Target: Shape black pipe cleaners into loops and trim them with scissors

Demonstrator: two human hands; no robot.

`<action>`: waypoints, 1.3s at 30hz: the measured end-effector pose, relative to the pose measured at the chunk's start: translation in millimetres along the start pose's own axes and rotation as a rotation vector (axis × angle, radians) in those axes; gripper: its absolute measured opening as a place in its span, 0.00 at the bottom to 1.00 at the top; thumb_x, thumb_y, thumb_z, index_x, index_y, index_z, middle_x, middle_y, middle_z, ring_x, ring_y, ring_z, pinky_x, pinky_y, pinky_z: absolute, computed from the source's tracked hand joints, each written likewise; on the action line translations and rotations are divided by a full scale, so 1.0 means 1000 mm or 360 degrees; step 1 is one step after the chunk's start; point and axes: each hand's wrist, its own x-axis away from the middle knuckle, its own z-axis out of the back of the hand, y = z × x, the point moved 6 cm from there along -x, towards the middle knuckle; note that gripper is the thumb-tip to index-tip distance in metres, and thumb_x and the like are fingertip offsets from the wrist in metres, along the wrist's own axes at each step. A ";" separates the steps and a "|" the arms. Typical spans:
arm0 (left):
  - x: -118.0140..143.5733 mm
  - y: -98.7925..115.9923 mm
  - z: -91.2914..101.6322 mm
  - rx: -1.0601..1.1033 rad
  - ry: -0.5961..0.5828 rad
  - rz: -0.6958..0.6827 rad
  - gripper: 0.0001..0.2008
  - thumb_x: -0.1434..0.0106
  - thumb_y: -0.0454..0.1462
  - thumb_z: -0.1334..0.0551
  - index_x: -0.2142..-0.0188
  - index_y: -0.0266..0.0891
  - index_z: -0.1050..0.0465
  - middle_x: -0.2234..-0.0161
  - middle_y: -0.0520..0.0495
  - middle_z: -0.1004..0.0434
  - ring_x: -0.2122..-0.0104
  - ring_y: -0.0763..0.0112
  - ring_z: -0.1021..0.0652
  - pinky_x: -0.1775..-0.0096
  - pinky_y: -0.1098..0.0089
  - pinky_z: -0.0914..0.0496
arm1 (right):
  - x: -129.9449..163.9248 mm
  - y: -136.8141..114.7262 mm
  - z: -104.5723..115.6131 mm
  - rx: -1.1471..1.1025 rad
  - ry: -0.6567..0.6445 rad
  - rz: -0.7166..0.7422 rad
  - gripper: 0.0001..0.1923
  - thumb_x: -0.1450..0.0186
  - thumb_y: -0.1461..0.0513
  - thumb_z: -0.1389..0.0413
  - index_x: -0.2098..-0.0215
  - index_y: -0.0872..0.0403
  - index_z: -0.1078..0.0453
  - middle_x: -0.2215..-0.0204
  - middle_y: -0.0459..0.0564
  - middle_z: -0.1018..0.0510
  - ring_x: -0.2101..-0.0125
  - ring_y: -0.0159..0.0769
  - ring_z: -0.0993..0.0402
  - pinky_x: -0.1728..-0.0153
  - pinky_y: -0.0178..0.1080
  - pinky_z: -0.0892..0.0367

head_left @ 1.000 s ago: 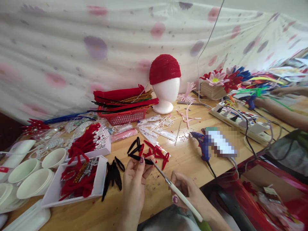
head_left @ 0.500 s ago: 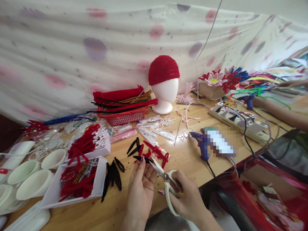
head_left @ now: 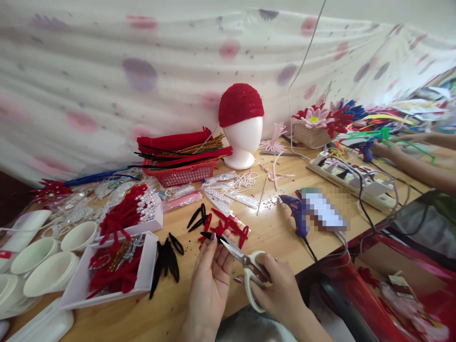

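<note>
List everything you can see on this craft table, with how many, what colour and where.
foam head: one, white, back centre, wearing a red cap
basket: one, red, left of the head, holding red, black and gold pipe cleaners
trays: two, white, front left, holding red pieces
bowls: several, white, far left
black loops: a few, beside the near tray
glue gun: one, blue, right of centre
power strip: one, white, right
pipe-cleaner flowers: several, red, pink and blue, back right
co-worker's arm: one, far right
left hand: pinching a black piece
right hand: grip on white-handled scissors
</note>
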 end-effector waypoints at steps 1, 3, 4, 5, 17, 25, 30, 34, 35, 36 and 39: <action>0.000 0.000 0.000 -0.0001 -0.0005 0.0004 0.15 0.32 0.21 0.47 0.68 0.27 0.22 0.70 0.36 0.14 0.71 0.67 0.15 0.69 0.72 0.19 | 0.000 0.001 0.000 -0.0005 0.0002 -0.0001 0.10 0.41 0.65 0.46 0.67 0.49 0.44 0.84 0.37 0.34 0.86 0.30 0.36 0.82 0.32 0.43; 0.000 -0.001 0.000 -0.0003 -0.0009 0.0013 0.15 0.32 0.22 0.47 0.67 0.26 0.22 0.70 0.35 0.14 0.71 0.66 0.15 0.70 0.72 0.19 | 0.001 0.002 -0.001 -0.0023 0.0007 -0.0011 0.10 0.42 0.66 0.46 0.67 0.48 0.45 0.84 0.36 0.35 0.86 0.30 0.37 0.82 0.32 0.43; 0.000 -0.001 0.000 0.0000 -0.0007 0.0013 0.15 0.32 0.22 0.47 0.67 0.26 0.22 0.70 0.36 0.14 0.72 0.66 0.15 0.70 0.72 0.19 | 0.002 0.003 -0.002 -0.0038 0.0012 -0.0022 0.10 0.42 0.66 0.46 0.68 0.48 0.44 0.84 0.36 0.35 0.86 0.30 0.38 0.82 0.32 0.44; 0.000 -0.001 0.001 0.0006 0.0007 0.0009 0.15 0.32 0.21 0.47 0.68 0.27 0.22 0.71 0.37 0.14 0.72 0.67 0.15 0.71 0.73 0.19 | 0.002 0.004 -0.002 -0.0067 0.0015 -0.0033 0.11 0.42 0.66 0.45 0.68 0.49 0.44 0.84 0.35 0.36 0.86 0.29 0.39 0.82 0.32 0.44; -0.007 0.006 0.008 -0.0004 -0.0011 -0.0057 0.15 0.31 0.24 0.46 0.70 0.30 0.24 0.70 0.37 0.14 0.70 0.68 0.15 0.65 0.70 0.19 | 0.002 0.016 0.000 -0.0674 -0.0103 -0.0364 0.18 0.39 0.59 0.37 0.70 0.49 0.45 0.79 0.36 0.40 0.81 0.28 0.44 0.79 0.32 0.44; -0.014 0.006 0.011 -0.0040 -0.0181 -0.0065 0.14 0.31 0.25 0.45 0.67 0.32 0.22 0.65 0.38 0.14 0.66 0.66 0.14 0.60 0.68 0.19 | -0.005 0.016 0.005 -0.0691 -0.0113 -0.0486 0.13 0.36 0.59 0.40 0.70 0.50 0.42 0.79 0.38 0.38 0.80 0.30 0.41 0.78 0.32 0.42; -0.018 0.004 0.015 -0.0069 -0.0276 -0.0042 0.11 0.32 0.26 0.42 0.64 0.33 0.20 0.60 0.38 0.14 0.60 0.64 0.15 0.53 0.66 0.22 | -0.006 0.017 0.006 -0.0517 -0.0175 -0.0578 0.10 0.34 0.57 0.42 0.68 0.51 0.38 0.79 0.41 0.33 0.80 0.31 0.37 0.79 0.32 0.41; -0.015 0.002 0.012 -0.0080 -0.0447 0.0004 0.09 0.33 0.30 0.40 0.62 0.33 0.19 0.55 0.34 0.16 0.52 0.59 0.18 0.45 0.59 0.27 | -0.007 0.018 0.005 -0.0321 -0.0189 -0.0512 0.09 0.34 0.57 0.43 0.68 0.51 0.38 0.80 0.41 0.31 0.81 0.33 0.34 0.79 0.33 0.39; -0.013 0.001 0.010 -0.0081 -0.0483 0.0015 0.08 0.34 0.30 0.39 0.62 0.33 0.19 0.54 0.34 0.16 0.51 0.57 0.18 0.44 0.57 0.28 | -0.007 0.017 0.005 -0.0259 -0.0197 -0.0478 0.09 0.35 0.57 0.43 0.68 0.51 0.37 0.80 0.42 0.30 0.81 0.34 0.33 0.79 0.33 0.39; -0.011 0.001 0.009 -0.0085 -0.0500 0.0018 0.08 0.35 0.30 0.38 0.63 0.34 0.18 0.55 0.35 0.16 0.50 0.56 0.19 0.43 0.55 0.29 | -0.007 0.017 0.005 -0.0201 -0.0201 -0.0449 0.08 0.35 0.57 0.43 0.67 0.51 0.37 0.80 0.42 0.29 0.81 0.34 0.32 0.79 0.34 0.38; -0.007 0.000 0.007 -0.0123 -0.0492 -0.0001 0.06 0.39 0.31 0.35 0.64 0.36 0.18 0.54 0.37 0.16 0.49 0.56 0.20 0.40 0.52 0.33 | -0.006 0.019 0.005 -0.0067 -0.0198 -0.0394 0.06 0.35 0.58 0.44 0.65 0.52 0.36 0.78 0.44 0.26 0.80 0.37 0.28 0.77 0.35 0.37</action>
